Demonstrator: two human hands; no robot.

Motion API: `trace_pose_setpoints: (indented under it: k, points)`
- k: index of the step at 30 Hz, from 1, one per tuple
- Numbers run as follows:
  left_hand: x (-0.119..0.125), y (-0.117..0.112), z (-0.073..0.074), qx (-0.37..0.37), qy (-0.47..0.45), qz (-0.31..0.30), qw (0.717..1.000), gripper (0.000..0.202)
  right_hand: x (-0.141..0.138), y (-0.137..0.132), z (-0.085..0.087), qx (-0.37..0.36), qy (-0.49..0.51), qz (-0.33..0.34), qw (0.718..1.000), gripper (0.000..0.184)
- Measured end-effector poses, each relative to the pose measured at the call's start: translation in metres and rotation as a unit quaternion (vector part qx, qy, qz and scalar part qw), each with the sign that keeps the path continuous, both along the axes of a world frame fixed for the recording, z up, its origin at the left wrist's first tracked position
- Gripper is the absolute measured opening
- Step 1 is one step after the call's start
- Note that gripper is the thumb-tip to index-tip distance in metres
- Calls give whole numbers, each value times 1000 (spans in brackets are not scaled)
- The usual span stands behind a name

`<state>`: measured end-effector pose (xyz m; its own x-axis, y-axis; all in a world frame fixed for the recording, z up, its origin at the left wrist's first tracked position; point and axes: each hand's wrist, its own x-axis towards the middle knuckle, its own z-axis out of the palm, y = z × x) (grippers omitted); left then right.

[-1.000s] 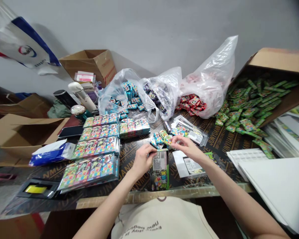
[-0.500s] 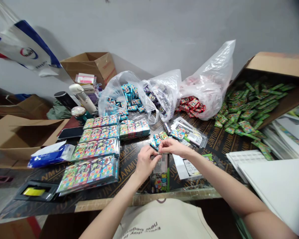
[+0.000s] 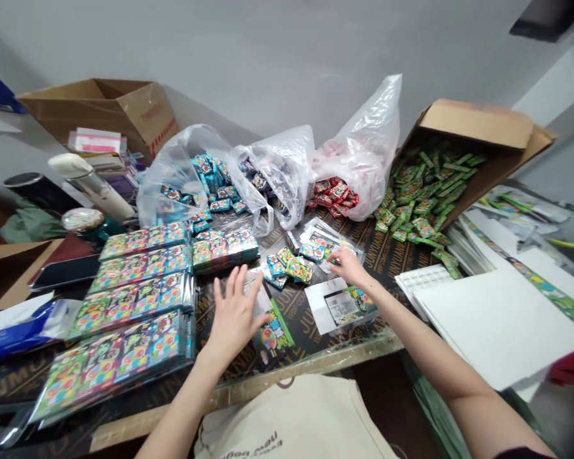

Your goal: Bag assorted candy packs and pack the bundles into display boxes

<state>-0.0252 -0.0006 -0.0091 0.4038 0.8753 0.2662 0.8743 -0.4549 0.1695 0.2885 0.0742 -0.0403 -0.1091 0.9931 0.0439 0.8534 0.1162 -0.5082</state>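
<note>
The left hand (image 3: 234, 312), fingers spread apart, is over a flat black-and-green printed pouch (image 3: 278, 328) near the table's front edge, hiding much of its left side; whether the palm touches it is unclear. The right hand (image 3: 351, 268) has thumb and fingertips close together beside the small sweet-style packets (image 3: 297, 270), just beyond the pouch; I cannot tell whether they pinch anything. Its fingers partly cover a clear sleeve (image 3: 356, 248) behind them.

Clouded plastic blurs the packets deep inside the red-packet bag (image 3: 358, 156), and shadow dims the back of the tilted carton (image 3: 478, 124) of green packets. At left, the blue plastic pack (image 3: 38, 328) is cut off by the frame, and lettering on the apron-like top (image 3: 291, 421) is cropped below.
</note>
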Motion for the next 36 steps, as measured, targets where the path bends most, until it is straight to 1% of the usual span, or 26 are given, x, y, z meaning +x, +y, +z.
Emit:
trace_pose_setpoints:
  k: [1,2,3,4,5,7,9,12,14,18,21,23,25,27,28,29,31,32,34,36]
  points:
    - [1,-1,-5,-28,36,-42,998,78,9,-3,-9,-16,-13,9,1000,11]
    - [3,-2,-11,-66,72,-89,991,88,15,-6,-18,-29,-15,20,999,10]
    - [6,-2,-17,-108,106,-130,980,93,17,-10,-26,-39,-21,30,999,10]
    - [10,-1,-24,-148,135,-158,967,95,18,-13,-33,-46,-25,39,998,10]
    - [14,0,-31,-183,159,-174,955,96,17,-16,-40,-48,-28,45,997,10]
    - [20,4,-39,-225,187,-182,939,96,14,-20,-49,-44,-31,51,997,9]
    - [26,9,-41,-234,191,-183,936,94,12,-21,-54,-36,-30,55,997,7]
    - [30,14,-35,-224,185,-190,938,83,12,-23,-59,-23,-24,65,997,6]
    - [31,15,-31,-231,185,-196,935,77,12,-24,-60,-16,-19,72,997,7]
    - [31,16,-29,-294,203,-197,913,72,12,-25,-62,-13,-7,85,996,10]
    - [29,17,-30,-313,193,-206,907,67,11,-26,-62,-13,3,86,996,11]
    - [27,18,-26,-334,148,-215,906,56,11,-27,-61,-13,10,80,997,10]
    - [24,18,-17,-353,60,-211,910,42,13,-28,-59,-14,18,72,997,9]
    - [21,16,-3,-339,-68,-185,920,34,17,-29,-56,-17,31,65,997,8]
    - [20,15,4,-319,-142,-166,922,35,18,-30,-53,-17,38,60,997,8]
    - [18,13,10,-297,-214,-149,918,37,17,-31,-50,-16,47,55,997,7]
    - [16,9,16,-258,-346,-118,895,33,11,-33,-41,-3,62,38,997,8]
    - [15,7,16,-242,-401,-100,878,27,4,-35,-34,10,72,29,997,11]
    - [16,3,9,-222,-487,-52,843,18,-18,-40,-18,43,127,13,991,21]
    - [17,-1,-4,-212,-541,2,814,16,-48,-48,1,59,232,15,971,32]
